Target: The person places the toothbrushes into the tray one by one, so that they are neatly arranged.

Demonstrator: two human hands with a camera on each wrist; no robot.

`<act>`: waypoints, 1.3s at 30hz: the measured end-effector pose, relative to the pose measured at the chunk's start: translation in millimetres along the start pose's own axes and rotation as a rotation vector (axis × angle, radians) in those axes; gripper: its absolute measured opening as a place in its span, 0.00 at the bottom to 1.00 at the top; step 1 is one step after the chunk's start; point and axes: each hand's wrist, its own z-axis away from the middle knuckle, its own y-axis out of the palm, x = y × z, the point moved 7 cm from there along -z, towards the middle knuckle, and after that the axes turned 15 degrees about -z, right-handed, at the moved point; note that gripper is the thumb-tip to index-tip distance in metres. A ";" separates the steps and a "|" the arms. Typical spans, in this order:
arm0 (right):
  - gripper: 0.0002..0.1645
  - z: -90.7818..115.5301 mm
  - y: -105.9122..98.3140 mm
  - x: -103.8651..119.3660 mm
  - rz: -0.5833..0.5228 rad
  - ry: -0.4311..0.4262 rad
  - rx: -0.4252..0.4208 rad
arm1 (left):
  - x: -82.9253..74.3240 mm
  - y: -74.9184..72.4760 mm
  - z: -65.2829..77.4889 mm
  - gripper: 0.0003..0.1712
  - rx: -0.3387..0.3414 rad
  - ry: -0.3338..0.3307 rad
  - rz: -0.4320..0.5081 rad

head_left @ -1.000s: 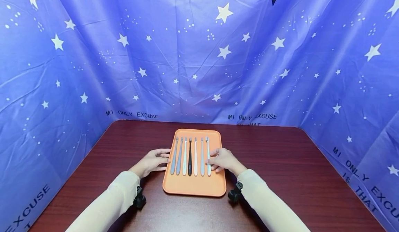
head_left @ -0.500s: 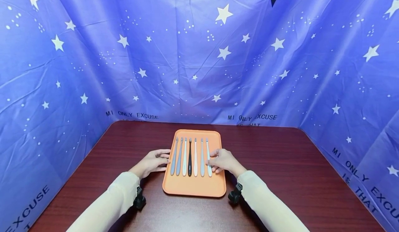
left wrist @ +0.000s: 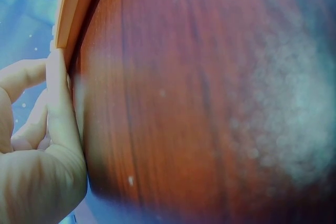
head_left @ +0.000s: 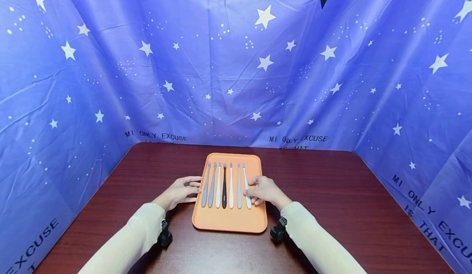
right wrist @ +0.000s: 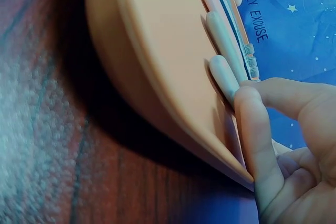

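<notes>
An orange tray [head_left: 230,220] bears several toothbrushes in a row, their heads toward the far side. A black toothbrush [head_left: 224,192] lies mid-row, between a white one [head_left: 218,188] and a pale pink one [head_left: 231,188]. My right hand [head_left: 266,188] pinches the pale toothbrush [head_left: 246,180] at the row's right end between thumb and index finger. Its handle end [right wrist: 223,72] shows in the right wrist view, and the fingers hide part of the handle. Beside the tray's left rim, my left hand [head_left: 180,191] rests with loosely extended fingers; its fingertips touch the rim.
The tray lies on a dark red-brown wooden table [head_left: 147,175]. A blue curtain [head_left: 210,61] printed with stars surrounds the table at the back and sides. Black wrist cameras [head_left: 166,237] sit below both sleeves.
The right-end toothbrush has turned slightly: its head shifted left toward the neighbouring one and its handle end a little right. Left hand and tray stay nearly still.
</notes>
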 end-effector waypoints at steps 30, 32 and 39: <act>0.24 6.7 -3.1 3.2 -0.105 0.004 0.032 | 0.6 1.0 -0.9 0.31 -0.003 -0.006 0.011; 0.24 8.3 -5.4 4.3 -0.109 0.001 0.033 | -0.2 1.0 -0.4 0.31 -0.006 -0.011 0.012; 0.25 12.2 -13.0 5.0 -0.114 -0.008 0.041 | -0.9 0.0 0.1 0.31 -0.005 -0.011 0.004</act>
